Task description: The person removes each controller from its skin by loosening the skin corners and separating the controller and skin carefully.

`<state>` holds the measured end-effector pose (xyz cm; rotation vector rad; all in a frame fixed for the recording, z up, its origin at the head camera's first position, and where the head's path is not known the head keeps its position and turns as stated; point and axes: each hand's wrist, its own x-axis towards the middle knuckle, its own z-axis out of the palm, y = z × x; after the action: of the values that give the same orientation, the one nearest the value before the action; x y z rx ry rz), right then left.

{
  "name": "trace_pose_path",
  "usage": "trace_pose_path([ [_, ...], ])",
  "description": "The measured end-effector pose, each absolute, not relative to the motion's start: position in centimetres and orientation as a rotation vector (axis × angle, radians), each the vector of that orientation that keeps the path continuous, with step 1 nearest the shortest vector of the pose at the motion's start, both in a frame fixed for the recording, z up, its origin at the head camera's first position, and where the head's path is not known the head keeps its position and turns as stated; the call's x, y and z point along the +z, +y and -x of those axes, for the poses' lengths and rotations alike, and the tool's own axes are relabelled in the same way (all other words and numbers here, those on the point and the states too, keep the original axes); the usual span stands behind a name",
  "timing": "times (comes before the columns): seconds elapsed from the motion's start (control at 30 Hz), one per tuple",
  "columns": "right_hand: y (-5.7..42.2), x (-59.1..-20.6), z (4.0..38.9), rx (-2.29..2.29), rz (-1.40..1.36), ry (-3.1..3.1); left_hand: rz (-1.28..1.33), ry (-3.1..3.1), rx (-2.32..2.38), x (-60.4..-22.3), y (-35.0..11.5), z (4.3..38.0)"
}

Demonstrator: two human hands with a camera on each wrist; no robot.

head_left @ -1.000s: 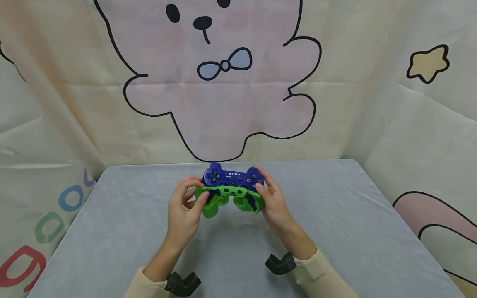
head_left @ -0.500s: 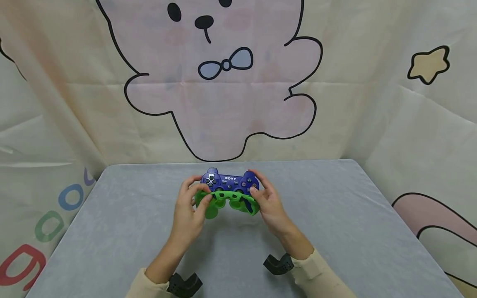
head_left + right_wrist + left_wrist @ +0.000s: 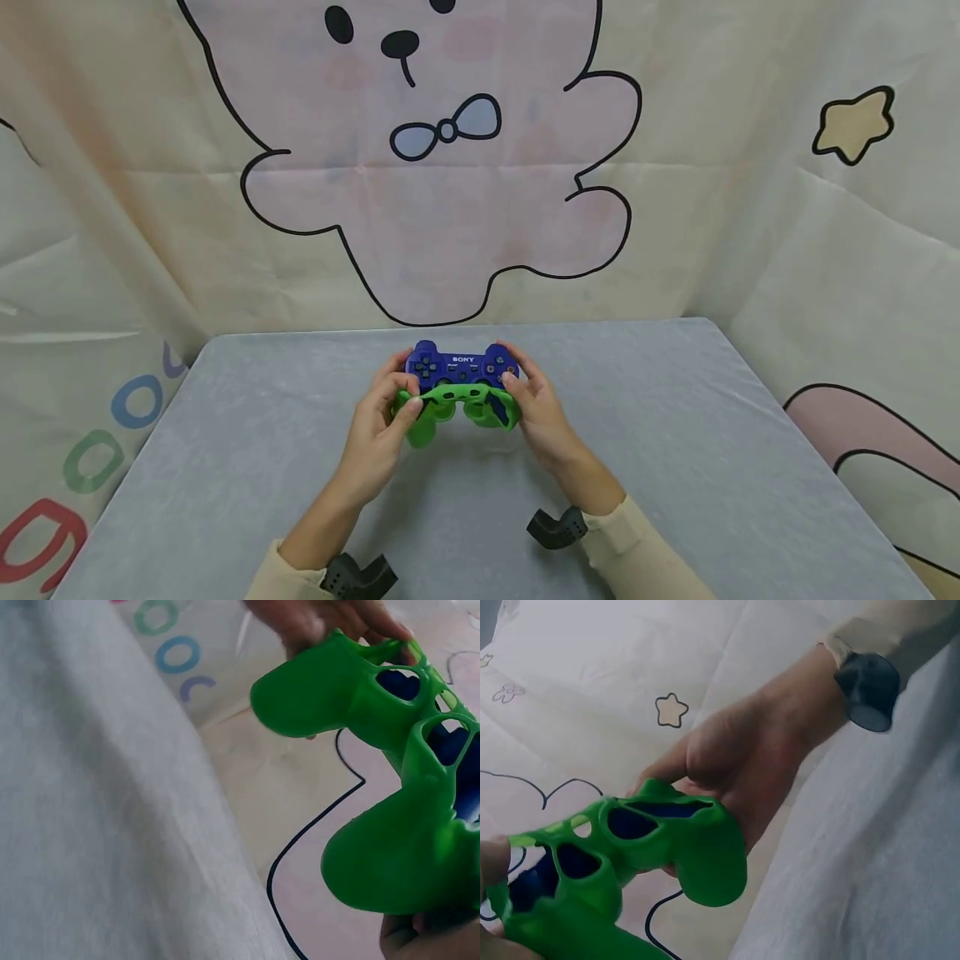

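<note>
A blue Sony game controller (image 3: 462, 364) is held up above the table between both hands. A green, flexible-looking cover (image 3: 423, 431) wraps its lower part, while the upper face with its buttons lies bare. My left hand (image 3: 372, 433) pinches the cover's left edge between thumb and fingers. On the other side, my right hand (image 3: 549, 423) grips controller and cover together, thumb on the front and fingers behind. In the left wrist view, blue shows through openings in the cover (image 3: 714, 859). Hollow-looking green grips of the cover (image 3: 304, 694) hang downward in the right wrist view.
A table (image 3: 660, 450) with a grey-blue cloth lies beneath the hands. Behind it hangs a curtain (image 3: 675, 208) printed with a cartoon bear and a star. Each wrist wears a black device (image 3: 557, 529).
Controller and cover have come slightly lower, nearer the body, over the past second. My left thumb and fingers have shifted a little along the cover's left edge. The right hand keeps its grip.
</note>
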<state>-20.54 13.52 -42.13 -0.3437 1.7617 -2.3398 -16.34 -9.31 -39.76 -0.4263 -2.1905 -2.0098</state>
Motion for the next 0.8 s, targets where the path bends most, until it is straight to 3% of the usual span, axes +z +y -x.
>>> trace_pose_path([
  [0.27, 13.8, -41.6, 20.4, -2.452, 0.246, 1.425, 0.654, -2.177, -1.896, -39.8, -9.0, 15.7],
  [0.43, 14.0, -41.5, 20.3, -2.485, 0.241, 1.416, 0.588, -2.137, -1.873, -40.1, -8.9, 16.3],
  [0.63, 14.3, -41.5, 20.4, -2.583, 0.105, 1.391, 0.558, -2.012, -2.23, -40.4, -9.7, 16.9],
  [0.8, 14.3, -41.3, 20.3, -2.512, 0.193, 1.386, 0.434, -2.053, -2.42, -40.6, -10.5, 17.1],
])
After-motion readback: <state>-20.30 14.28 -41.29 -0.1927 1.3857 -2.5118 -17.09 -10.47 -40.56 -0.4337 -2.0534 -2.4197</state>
